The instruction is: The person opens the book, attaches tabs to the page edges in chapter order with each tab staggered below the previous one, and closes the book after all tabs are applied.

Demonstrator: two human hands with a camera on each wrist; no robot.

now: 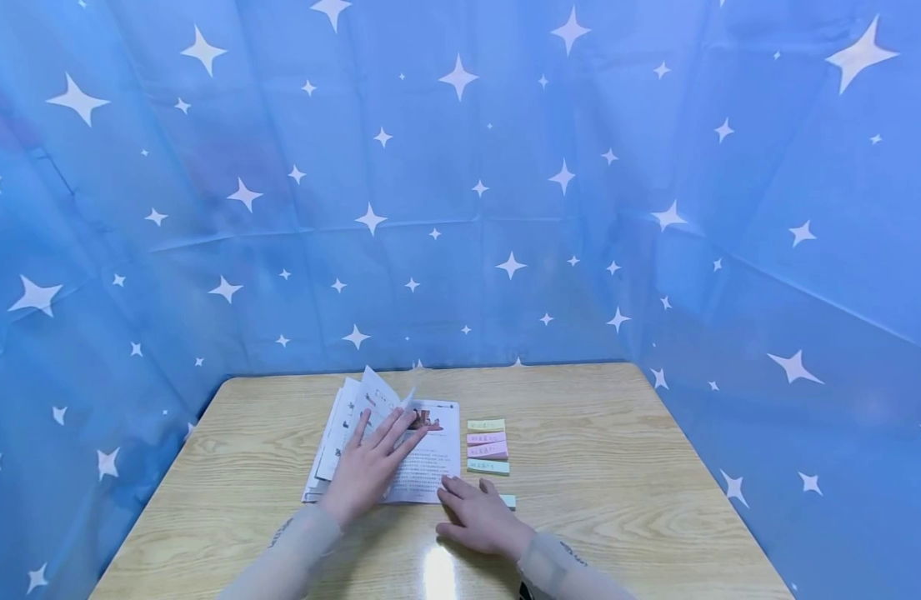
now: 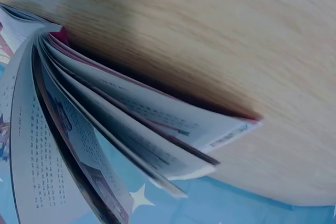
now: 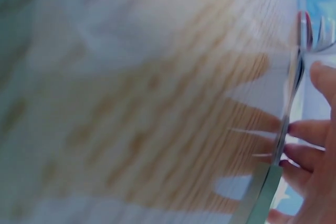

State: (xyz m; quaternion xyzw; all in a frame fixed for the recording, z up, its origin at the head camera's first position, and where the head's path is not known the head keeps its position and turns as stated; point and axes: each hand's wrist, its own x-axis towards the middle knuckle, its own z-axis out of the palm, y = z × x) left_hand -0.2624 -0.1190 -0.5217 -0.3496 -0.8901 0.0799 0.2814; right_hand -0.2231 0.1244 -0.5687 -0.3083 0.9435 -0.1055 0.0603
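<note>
My left hand (image 1: pixel 366 471) lies across the inner part of an open book (image 1: pixel 433 467) on the wooden counter (image 1: pixel 618 467), its fingers (image 1: pixel 387 425) straight and spread, resting on the paper with nothing in their grasp. The book sits left of the sticky notes, its right page flat, with printed text below a brown illustration (image 1: pixel 436 419); on the left, loose pages (image 1: pixel 377 396) stand up and fan apart beside my fingers. From my left wrist I see those leaves splayed at several angles, but not the hand itself. My right hand (image 1: pixel 484 517) is at the book's lower right corner, its fingers relaxed and slightly bent, tips at the page edge, holding nothing that I can make out. Just right of the page is a column of sticky notes with handwriting: 1 yellow strip (image 1: pixel 486 425) at the top, 2 pink strips (image 1: pixel 487 451), then 1 green strip (image 1: pixel 488 467). Another green piece (image 1: pixel 509 502) shows partly behind my right hand. Beyond the counter hangs a blue curtain (image 1: pixel 400 175) with white stars.
</note>
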